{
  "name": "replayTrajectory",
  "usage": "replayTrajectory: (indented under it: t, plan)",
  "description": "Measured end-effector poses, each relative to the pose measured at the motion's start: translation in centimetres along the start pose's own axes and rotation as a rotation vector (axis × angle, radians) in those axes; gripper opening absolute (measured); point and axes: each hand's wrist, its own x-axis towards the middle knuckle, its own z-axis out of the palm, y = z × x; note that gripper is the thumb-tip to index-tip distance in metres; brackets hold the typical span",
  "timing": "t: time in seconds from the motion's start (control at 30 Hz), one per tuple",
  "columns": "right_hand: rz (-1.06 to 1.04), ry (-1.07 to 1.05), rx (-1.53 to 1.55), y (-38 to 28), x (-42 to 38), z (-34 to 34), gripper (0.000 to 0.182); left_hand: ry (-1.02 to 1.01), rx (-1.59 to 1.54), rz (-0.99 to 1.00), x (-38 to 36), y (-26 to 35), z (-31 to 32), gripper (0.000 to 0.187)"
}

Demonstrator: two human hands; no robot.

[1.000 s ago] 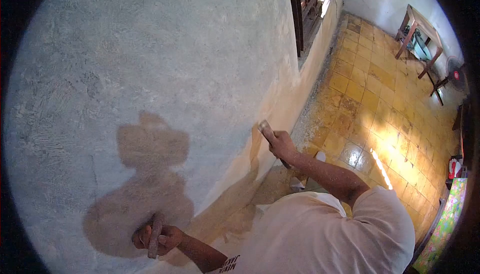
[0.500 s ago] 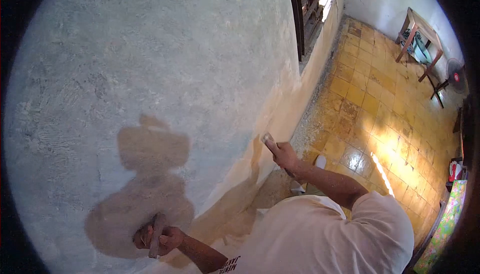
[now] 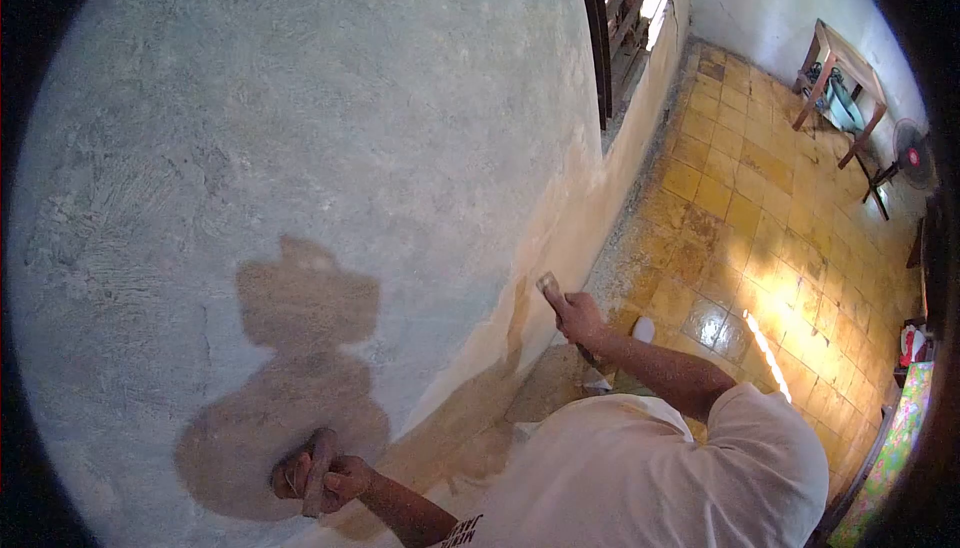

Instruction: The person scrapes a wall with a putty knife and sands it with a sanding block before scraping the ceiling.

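Observation:
My right hand (image 3: 580, 318) is closed around a scraper (image 3: 548, 288), its pale handle end sticking out toward the wall. Below the fist, a dark shank runs to a light metal blade (image 3: 598, 382) close to my shirt. At the lower left, my left hand (image 3: 345, 480) grips a narrow, bar-shaped tool (image 3: 319, 470), seen nearly edge-on against the wall. Whether its underside touches the surface cannot be made out. In front of both hands is the rough grey wall (image 3: 450, 128), with a tan band along its lower part. My shadow falls on it around the left hand.
A slatted window (image 3: 625, 23) opens in the wall. Yellow floor tiles (image 3: 740, 168) run along its base, with debris at the edge. A wooden table (image 3: 845, 53), a fan (image 3: 912, 155) and a flowered cloth (image 3: 895, 448) stand on the right.
My right hand has shifted slightly right and down with the scraper, showing more of the blade. The bar in my left hand has tilted a little; that hand has hardly moved.

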Motion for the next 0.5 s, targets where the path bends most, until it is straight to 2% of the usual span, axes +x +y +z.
replayTrajectory:
  t: [0.13, 0.2, 0.23, 0.33, 0.43, 0.5]
  plan:
    - [-0.047, -0.049, -0.003, -1.7, 0.2, 1.2, 0.061, 0.029, 0.031, -0.03, 0.3, 0.5, 0.2, 0.027]
    - [-0.172, -0.077, 0.131, -3.7, 2.4, 1.3, 0.063, 0.04, 0.034, -0.045, 0.4, 0.7, 0.2, 0.027]
    - [-0.172, -0.072, 0.138, -3.8, 2.2, 1.1, 0.063, 0.047, 0.034, -0.047, 0.5, 0.6, 0.4, 0.027]
    - [-0.148, -0.081, 0.108, -3.7, 1.0, -0.2, 0.058, 0.042, 0.158, -0.006, -9.9, -6.6, -3.3, 0.035]
    - [-0.062, -0.074, -0.014, -0.7, -0.8, -0.4, 0.058, 0.037, 0.234, -0.053, -12.8, -8.7, -4.6, 0.044]
    - [-0.046, -0.089, -0.096, 3.3, 0.8, 0.9, 0.058, 0.026, 0.144, -0.012, -4.2, -3.0, -1.5, 0.04]
